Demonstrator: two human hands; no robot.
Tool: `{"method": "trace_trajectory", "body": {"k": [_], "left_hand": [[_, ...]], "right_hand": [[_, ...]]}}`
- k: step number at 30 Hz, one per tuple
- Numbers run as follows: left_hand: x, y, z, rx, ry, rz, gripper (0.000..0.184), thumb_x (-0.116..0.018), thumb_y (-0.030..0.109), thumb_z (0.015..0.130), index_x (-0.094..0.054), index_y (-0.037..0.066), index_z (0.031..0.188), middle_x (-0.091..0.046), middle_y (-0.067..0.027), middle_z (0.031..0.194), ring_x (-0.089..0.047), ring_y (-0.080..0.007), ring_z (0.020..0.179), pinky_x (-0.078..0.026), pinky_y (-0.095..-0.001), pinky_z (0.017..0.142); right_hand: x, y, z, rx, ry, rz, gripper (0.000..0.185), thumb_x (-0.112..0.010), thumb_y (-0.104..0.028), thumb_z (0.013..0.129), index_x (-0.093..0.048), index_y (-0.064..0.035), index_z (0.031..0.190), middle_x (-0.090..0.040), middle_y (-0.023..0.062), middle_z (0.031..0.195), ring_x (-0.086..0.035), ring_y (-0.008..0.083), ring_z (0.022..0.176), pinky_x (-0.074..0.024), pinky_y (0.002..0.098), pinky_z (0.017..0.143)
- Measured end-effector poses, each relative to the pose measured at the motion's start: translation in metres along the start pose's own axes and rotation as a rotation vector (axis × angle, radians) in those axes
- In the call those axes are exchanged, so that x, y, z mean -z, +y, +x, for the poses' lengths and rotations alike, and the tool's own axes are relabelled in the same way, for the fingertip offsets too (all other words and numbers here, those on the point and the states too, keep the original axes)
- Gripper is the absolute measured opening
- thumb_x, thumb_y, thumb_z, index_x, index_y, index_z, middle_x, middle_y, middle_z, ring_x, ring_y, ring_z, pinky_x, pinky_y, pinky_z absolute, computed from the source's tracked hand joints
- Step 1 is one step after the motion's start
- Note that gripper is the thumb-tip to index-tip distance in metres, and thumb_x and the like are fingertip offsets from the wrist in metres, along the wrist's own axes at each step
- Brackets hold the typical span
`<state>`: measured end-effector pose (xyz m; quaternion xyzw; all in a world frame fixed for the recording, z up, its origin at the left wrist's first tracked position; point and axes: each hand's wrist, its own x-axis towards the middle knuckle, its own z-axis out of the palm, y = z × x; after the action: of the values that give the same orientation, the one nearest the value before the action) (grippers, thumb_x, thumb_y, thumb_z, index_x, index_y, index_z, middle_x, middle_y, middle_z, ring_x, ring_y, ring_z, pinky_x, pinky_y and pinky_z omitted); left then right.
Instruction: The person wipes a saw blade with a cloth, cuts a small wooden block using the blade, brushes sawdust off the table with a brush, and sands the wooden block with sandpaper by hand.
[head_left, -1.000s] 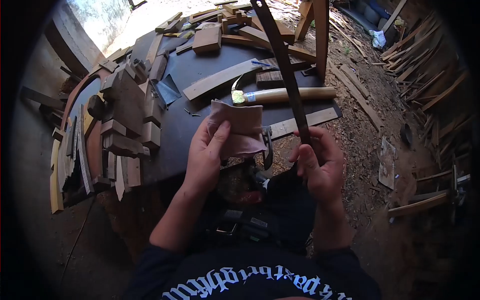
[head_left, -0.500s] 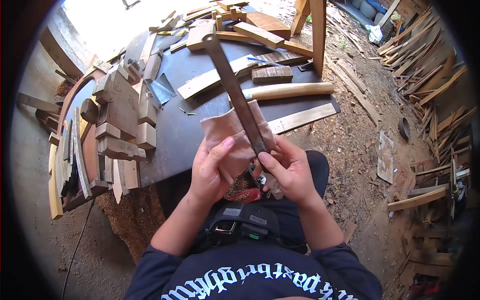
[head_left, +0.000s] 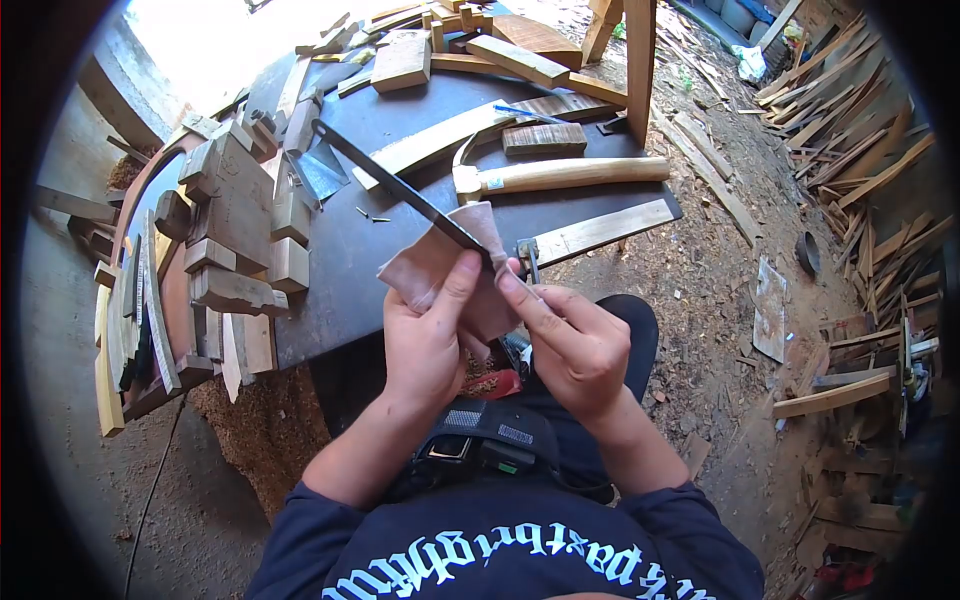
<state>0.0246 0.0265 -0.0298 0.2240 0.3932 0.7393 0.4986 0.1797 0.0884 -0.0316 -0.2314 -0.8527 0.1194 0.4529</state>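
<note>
A long, flat, dark metal strip [head_left: 390,185] with a hole at its far end points up and left over the table. My left hand [head_left: 425,345] is closed on a pale pinkish cloth [head_left: 425,262], its thumb pressing the strip against it. The fingers of my right hand [head_left: 580,345] are pinched on the cloth's right edge, by the strip's near end, which is hidden. Just beyond my hands lies a claw hammer [head_left: 575,177] with a wooden handle.
The dark table [head_left: 330,310] bears stacked wooden blocks [head_left: 235,205] at left and a wood block [head_left: 543,140] behind the hammer. Two nails [head_left: 373,215] lie near the middle. A flat board [head_left: 610,230] sits at the right edge. Scrap wood [head_left: 850,190] is heaped at right.
The strip has swung left and lower, from steeply upright to a slant. My right hand has shifted from the strip's near end to the cloth's edge. The hammer head has come into view.
</note>
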Motion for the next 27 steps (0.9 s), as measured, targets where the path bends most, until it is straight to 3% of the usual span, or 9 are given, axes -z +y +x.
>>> {"method": "trace_trajectory", "body": {"k": [7, 11, 14, 15, 17, 19, 22, 24, 27], "left_hand": [[0.010, 0.004, 0.001, 0.065, -0.161, -0.293, 0.024, -0.059, 0.010, 0.106, -0.056, 0.005, 0.129, -0.070, -0.0142, 0.116, -0.072, -0.0292, 0.109, -0.061, -0.0416, 0.091], [0.018, 0.002, 0.004, 0.030, -0.384, -0.357, 0.034, -0.054, 0.009, 0.105, -0.040, 0.014, 0.136, -0.064, -0.0071, 0.115, -0.062, -0.0315, 0.128, -0.047, -0.0578, 0.112], [0.018, 0.004, 0.006, -0.019, -0.415, -0.346, 0.032, -0.054, 0.008, 0.105, -0.042, 0.014, 0.134, -0.065, -0.0064, 0.117, -0.053, -0.0351, 0.139, -0.040, -0.0586, 0.119], [0.017, 0.006, 0.004, 0.003, -0.412, -0.364, 0.033, -0.057, 0.008, 0.104, -0.043, 0.014, 0.133, -0.066, -0.0062, 0.118, -0.049, -0.0351, 0.142, -0.037, -0.0592, 0.121], [0.011, 0.008, -0.001, 0.056, -0.405, -0.403, 0.034, -0.061, 0.010, 0.102, -0.044, 0.014, 0.131, -0.067, -0.0056, 0.118, -0.042, -0.0352, 0.149, -0.032, -0.0605, 0.124], [0.008, 0.002, -0.004, 0.077, -0.492, -0.464, 0.033, -0.062, 0.009, 0.102, -0.045, 0.011, 0.131, -0.071, -0.0107, 0.118, -0.053, -0.0335, 0.139, -0.032, -0.0554, 0.124], [0.005, -0.005, 0.001, 0.041, -0.698, -0.439, 0.034, -0.073, 0.011, 0.096, -0.051, 0.011, 0.121, -0.075, -0.0120, 0.113, -0.060, -0.0285, 0.131, -0.017, -0.0526, 0.130], [0.013, -0.009, 0.003, 0.038, -0.787, -0.420, 0.033, -0.077, 0.012, 0.093, -0.053, 0.011, 0.116, -0.075, -0.0115, 0.112, -0.061, -0.0267, 0.130, -0.012, -0.0519, 0.130], [0.013, -0.006, -0.002, 0.017, -0.659, -0.290, 0.033, -0.082, 0.018, 0.091, -0.059, 0.010, 0.113, -0.073, -0.0133, 0.119, -0.062, -0.0252, 0.127, -0.021, -0.0507, 0.128]], "right_hand": [[0.008, 0.001, -0.002, -0.075, -0.180, 0.243, 0.049, -0.069, 0.004, 0.080, -0.077, -0.0138, 0.125, -0.073, 0.0089, 0.096, -0.073, 0.0264, 0.078, -0.0588, 0.0353, 0.068], [0.027, -0.002, 0.007, -0.252, -0.450, 0.598, 0.039, -0.069, 0.000, 0.090, -0.074, -0.0079, 0.128, -0.076, 0.0112, 0.103, -0.076, 0.0249, 0.087, -0.0591, 0.0313, 0.077], [0.041, 0.003, 0.016, -0.287, -0.316, 0.830, 0.034, -0.069, -0.009, 0.098, -0.070, 0.0064, 0.128, -0.077, 0.0154, 0.108, -0.072, 0.0163, 0.083, -0.0568, 0.0294, 0.077], [0.042, 0.001, 0.017, -0.410, -0.217, 0.943, 0.030, -0.071, -0.007, 0.096, -0.072, 0.0032, 0.124, -0.077, 0.0164, 0.112, -0.074, 0.0226, 0.105, -0.0556, 0.0329, 0.097], [0.040, 0.005, 0.018, -0.437, -0.187, 0.930, 0.027, -0.071, -0.009, 0.097, -0.073, 0.0019, 0.122, -0.078, 0.0141, 0.107, -0.074, 0.0193, 0.102, -0.0562, 0.0317, 0.093], [0.041, 0.001, 0.016, -0.602, -0.268, 1.031, 0.019, -0.072, -0.011, 0.099, -0.073, 0.0000, 0.115, -0.076, 0.0074, 0.096, -0.071, 0.0127, 0.092, -0.0559, 0.0283, 0.083], [0.030, -0.001, 0.009, -0.681, -0.408, 1.465, 0.017, -0.081, -0.002, 0.090, -0.067, -0.0032, 0.099, -0.070, 0.0027, 0.108, -0.067, 0.0099, 0.094, -0.0537, 0.0255, 0.079], [0.026, 0.004, 0.002, -0.670, -0.447, 1.537, 0.024, -0.083, -0.001, 0.087, -0.065, -0.0041, 0.103, -0.068, 0.0020, 0.111, -0.067, 0.0098, 0.097, -0.0539, 0.0261, 0.080], [0.028, -0.002, 0.004, -0.771, -0.427, 1.555, 0.036, -0.085, -0.001, 0.085, -0.062, -0.0052, 0.111, -0.067, 0.0019, 0.111, -0.067, 0.0103, 0.099, -0.0544, 0.0267, 0.082]]}}
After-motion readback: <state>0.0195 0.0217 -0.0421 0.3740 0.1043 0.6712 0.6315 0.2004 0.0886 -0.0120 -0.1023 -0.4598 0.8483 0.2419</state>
